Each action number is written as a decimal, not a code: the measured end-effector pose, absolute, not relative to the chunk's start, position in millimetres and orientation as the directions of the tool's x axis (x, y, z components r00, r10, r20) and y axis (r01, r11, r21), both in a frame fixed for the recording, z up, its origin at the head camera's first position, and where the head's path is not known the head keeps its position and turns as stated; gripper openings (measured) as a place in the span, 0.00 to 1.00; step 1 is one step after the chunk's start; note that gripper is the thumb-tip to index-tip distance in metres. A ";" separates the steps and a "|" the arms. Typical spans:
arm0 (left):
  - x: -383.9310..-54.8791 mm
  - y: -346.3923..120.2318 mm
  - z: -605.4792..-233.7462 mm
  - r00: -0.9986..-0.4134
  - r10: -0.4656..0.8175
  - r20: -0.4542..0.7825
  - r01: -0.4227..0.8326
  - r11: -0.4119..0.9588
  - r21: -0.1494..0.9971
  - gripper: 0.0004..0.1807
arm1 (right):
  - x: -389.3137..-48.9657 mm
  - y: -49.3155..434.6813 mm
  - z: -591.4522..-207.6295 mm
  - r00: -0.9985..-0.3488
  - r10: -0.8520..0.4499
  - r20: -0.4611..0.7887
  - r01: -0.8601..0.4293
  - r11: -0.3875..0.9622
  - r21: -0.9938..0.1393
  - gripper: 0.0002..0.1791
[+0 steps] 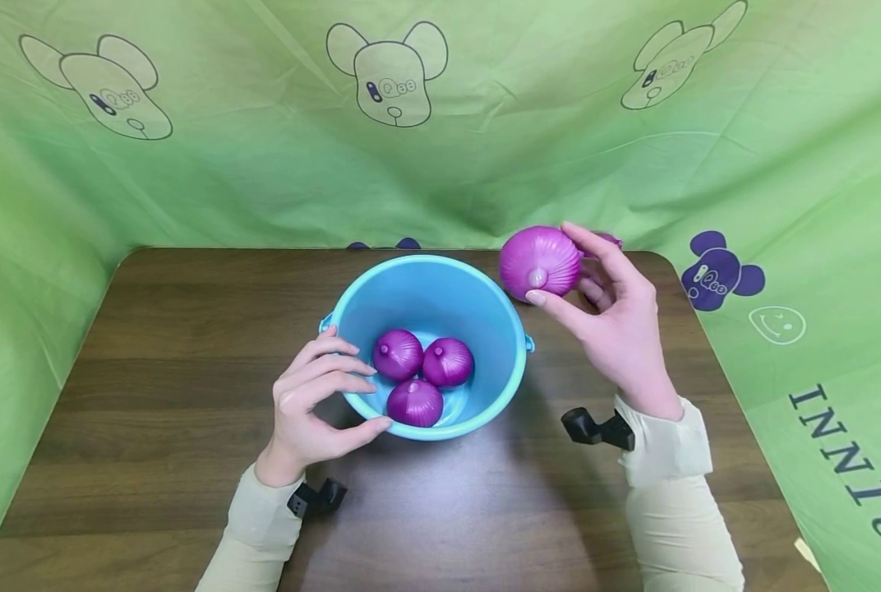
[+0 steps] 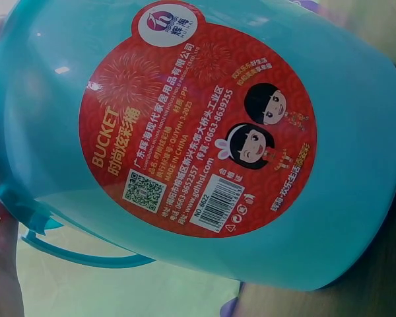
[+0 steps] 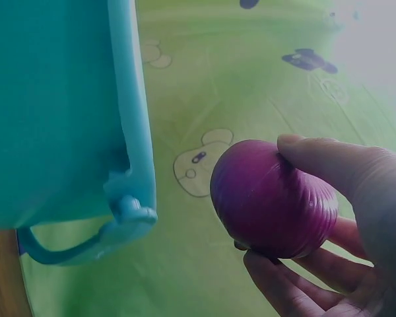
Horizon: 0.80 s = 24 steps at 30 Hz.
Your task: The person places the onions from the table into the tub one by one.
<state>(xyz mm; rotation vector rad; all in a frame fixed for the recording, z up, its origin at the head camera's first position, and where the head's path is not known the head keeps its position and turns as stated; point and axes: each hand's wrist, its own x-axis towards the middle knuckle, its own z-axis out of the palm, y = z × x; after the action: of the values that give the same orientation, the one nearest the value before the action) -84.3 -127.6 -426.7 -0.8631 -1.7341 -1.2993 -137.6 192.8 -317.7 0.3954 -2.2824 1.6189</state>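
Observation:
A light-blue plastic bucket (image 1: pixel 495 411) stands on the table with three purple onions inside, one of them the front onion (image 1: pixel 414 403). My left hand (image 1: pixel 318 403) holds the bucket's left rim, its fingers reaching over the edge and the thumb along the near side. Up beyond the right rim, my right hand (image 1: pixel 618 316) pinches another purple onion (image 1: pixel 538 261) between thumb and fingers. In the right wrist view this held onion (image 3: pixel 270 198) is beside the bucket wall (image 3: pixel 59 119), apart from it. A red printed label (image 2: pixel 198 125) covers much of the bucket's side in the left wrist view.
Behind my right fingers, a further purple thing (image 1: pixel 609 239) shows at the table's back right, mostly hidden. The bucket's handle (image 3: pixel 66 254) hangs down outside. Green printed cloth (image 1: pixel 263 181) hangs behind and around the brown wooden table (image 1: pixel 167 370).

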 end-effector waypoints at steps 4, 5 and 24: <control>-84.2 -128.0 -426.6 -0.460 0.064 0.886 0.868 0.242 0.433 0.21 | -137.1 188.5 -319.0 -0.911 -0.054 0.409 -0.404 0.321 -0.857 0.42; -84.0 -128.2 -426.3 -0.462 0.065 0.884 0.867 0.243 0.435 0.21 | -137.1 187.4 -319.8 -0.909 -0.059 0.411 -0.408 0.319 -0.856 0.42; -84.6 -127.4 -425.5 -0.460 0.061 0.886 0.869 0.234 0.435 0.21 | -137.1 170.5 -332.7 -0.918 -0.174 0.357 -0.395 0.315 -0.863 0.41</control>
<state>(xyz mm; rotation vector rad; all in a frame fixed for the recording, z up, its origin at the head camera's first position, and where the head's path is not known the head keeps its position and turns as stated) -84.6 -127.4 -425.5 -0.8673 -1.7292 -1.3109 -137.1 170.5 -332.7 0.5228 -2.3799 1.6504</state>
